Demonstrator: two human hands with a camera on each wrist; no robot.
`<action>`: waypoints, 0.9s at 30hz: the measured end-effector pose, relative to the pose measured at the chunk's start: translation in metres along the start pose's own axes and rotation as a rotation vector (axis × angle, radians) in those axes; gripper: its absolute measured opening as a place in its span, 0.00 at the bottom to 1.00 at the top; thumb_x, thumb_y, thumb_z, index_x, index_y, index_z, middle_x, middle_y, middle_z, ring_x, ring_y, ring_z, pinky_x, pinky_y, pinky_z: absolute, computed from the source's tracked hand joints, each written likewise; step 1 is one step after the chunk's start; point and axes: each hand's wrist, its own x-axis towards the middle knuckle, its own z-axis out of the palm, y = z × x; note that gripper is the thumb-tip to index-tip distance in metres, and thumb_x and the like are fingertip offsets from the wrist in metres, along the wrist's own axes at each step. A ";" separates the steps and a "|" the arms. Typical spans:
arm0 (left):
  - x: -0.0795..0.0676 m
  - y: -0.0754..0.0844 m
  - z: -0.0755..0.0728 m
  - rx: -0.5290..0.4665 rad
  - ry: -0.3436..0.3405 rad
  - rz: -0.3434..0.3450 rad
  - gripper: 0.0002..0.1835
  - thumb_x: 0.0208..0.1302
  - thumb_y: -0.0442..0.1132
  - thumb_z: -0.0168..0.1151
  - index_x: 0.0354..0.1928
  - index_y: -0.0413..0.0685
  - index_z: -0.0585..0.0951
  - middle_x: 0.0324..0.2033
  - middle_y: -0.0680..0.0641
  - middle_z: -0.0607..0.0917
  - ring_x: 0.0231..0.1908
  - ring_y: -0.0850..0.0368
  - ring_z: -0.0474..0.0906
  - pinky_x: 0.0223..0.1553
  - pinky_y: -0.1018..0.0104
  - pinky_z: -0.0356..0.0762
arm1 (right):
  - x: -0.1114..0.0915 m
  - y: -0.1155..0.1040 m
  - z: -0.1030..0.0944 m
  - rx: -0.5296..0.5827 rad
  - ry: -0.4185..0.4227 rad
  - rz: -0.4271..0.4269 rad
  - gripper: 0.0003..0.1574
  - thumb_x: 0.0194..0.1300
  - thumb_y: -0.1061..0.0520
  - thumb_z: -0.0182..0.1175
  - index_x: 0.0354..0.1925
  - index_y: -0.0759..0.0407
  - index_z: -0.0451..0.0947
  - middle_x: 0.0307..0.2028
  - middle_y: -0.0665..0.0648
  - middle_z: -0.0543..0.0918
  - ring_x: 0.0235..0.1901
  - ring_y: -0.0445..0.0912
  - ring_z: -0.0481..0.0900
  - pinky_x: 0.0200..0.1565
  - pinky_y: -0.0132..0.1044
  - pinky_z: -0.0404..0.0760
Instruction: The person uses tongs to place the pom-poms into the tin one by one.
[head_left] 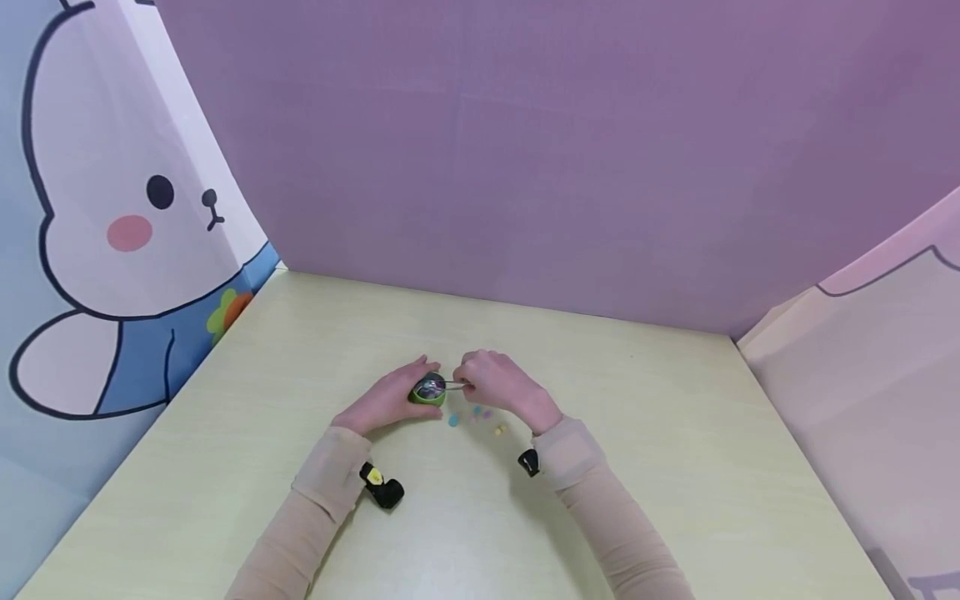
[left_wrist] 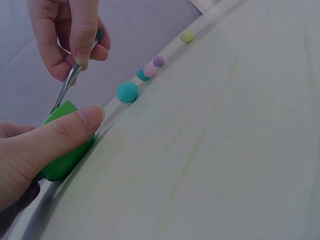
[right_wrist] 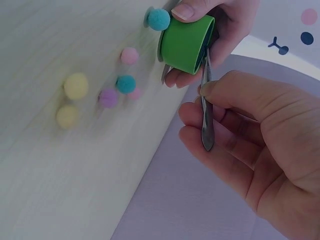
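Note:
My left hand (head_left: 390,398) holds a small green cup (right_wrist: 184,46) on the tabletop, thumb on one side and fingers round the other. In the head view, something dark and shiny shows inside the cup's mouth. My right hand (head_left: 501,383) pinches a pair of metal tweezers (right_wrist: 207,122) between thumb and fingers. Their tips reach into the cup's opening, where they are hidden in the right wrist view. Beside the cup lies a teal pom-pom (left_wrist: 127,92). Past it are a second teal pom-pom (right_wrist: 126,84), a purple one (right_wrist: 108,98), a pink one (right_wrist: 129,55) and a yellow one (right_wrist: 76,86).
The pale wooden table (head_left: 660,467) runs back to a purple partition (head_left: 525,167). A panel with a cartoon rabbit (head_left: 112,167) stands along the left side, and a pinkish panel (head_left: 885,375) along the right. Black wrist straps (head_left: 386,492) hang by the sleeves.

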 end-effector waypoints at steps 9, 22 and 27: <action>-0.001 0.002 -0.001 0.015 -0.003 -0.001 0.48 0.56 0.57 0.72 0.74 0.44 0.63 0.75 0.34 0.58 0.73 0.35 0.61 0.70 0.40 0.66 | -0.006 0.000 -0.004 -0.008 -0.005 0.028 0.11 0.59 0.69 0.63 0.38 0.60 0.88 0.34 0.54 0.87 0.31 0.42 0.82 0.33 0.29 0.83; 0.000 0.001 0.000 0.028 0.000 -0.005 0.48 0.56 0.57 0.72 0.74 0.46 0.63 0.75 0.34 0.58 0.73 0.36 0.60 0.72 0.40 0.63 | -0.020 0.007 -0.003 -0.025 0.017 0.054 0.09 0.56 0.69 0.63 0.31 0.58 0.86 0.28 0.53 0.83 0.26 0.40 0.74 0.28 0.28 0.76; 0.000 0.001 0.000 0.036 0.008 0.009 0.49 0.55 0.57 0.73 0.74 0.44 0.64 0.74 0.32 0.59 0.72 0.33 0.61 0.71 0.38 0.64 | -0.028 0.015 0.000 -0.022 0.020 0.069 0.12 0.55 0.71 0.62 0.23 0.57 0.79 0.21 0.48 0.73 0.24 0.38 0.62 0.25 0.25 0.62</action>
